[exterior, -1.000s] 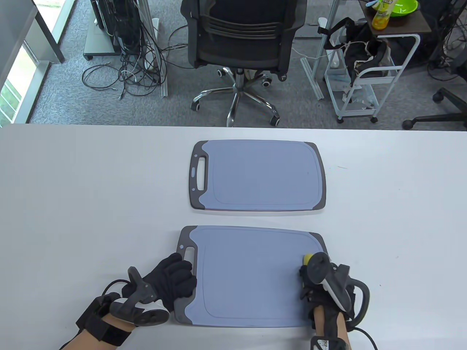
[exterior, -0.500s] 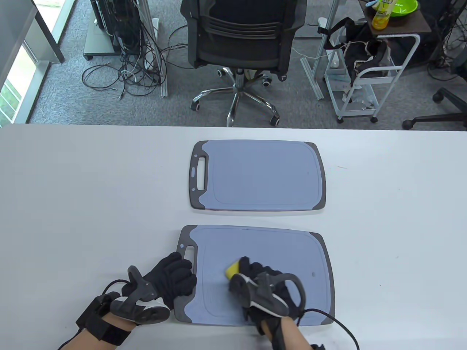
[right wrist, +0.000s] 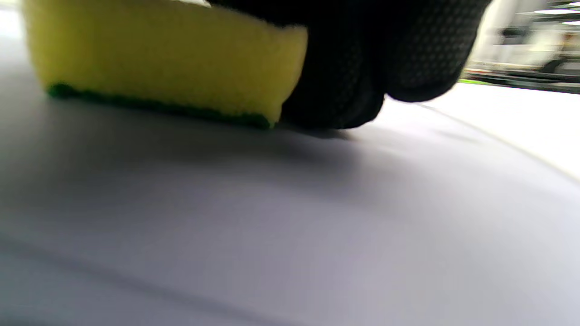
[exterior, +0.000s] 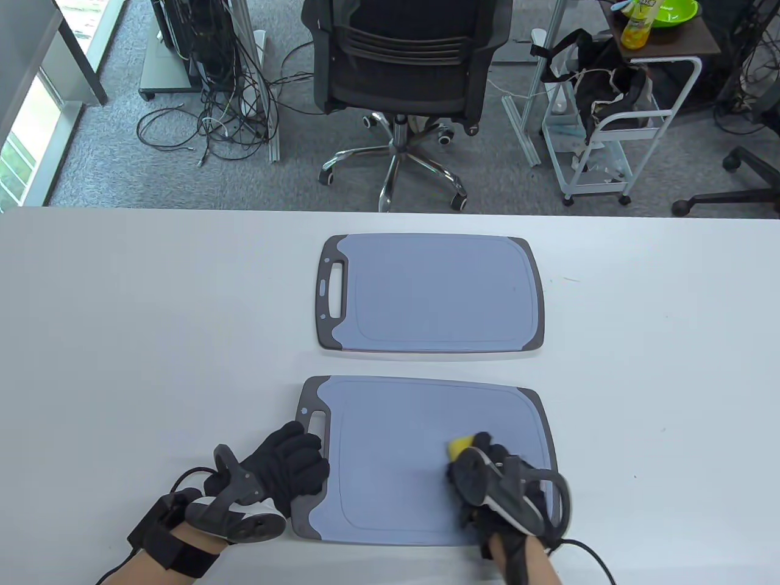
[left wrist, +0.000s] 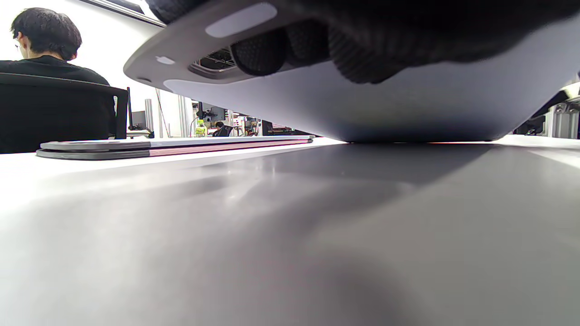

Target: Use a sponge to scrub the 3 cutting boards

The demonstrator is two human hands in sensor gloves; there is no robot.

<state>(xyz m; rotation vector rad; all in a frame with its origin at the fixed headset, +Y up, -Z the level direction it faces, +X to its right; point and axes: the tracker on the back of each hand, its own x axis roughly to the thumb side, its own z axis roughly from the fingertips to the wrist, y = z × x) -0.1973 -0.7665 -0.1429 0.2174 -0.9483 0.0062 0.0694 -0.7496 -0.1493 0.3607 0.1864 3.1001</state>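
1. Near cutting board lies at the table's front edge. Right hand holds a yellow sponge on the board's right part, fingers curled round it.
2. Left hand grips the near board's handle end; the left wrist view shows fingertips curled under that edge, which is lifted off the table.
3. Far cutting board lies flat mid-table, well apart from both hands. The left wrist view shows it as a stack of two boards, a pink one underneath.
4. The right wrist view shows the sponge's green scrub layer down on the board surface.
5. Containers: cart behind the table carries a green bowl and a yellow bottle; label unreadable.
6. Left wrist view alone: seated person in the background.
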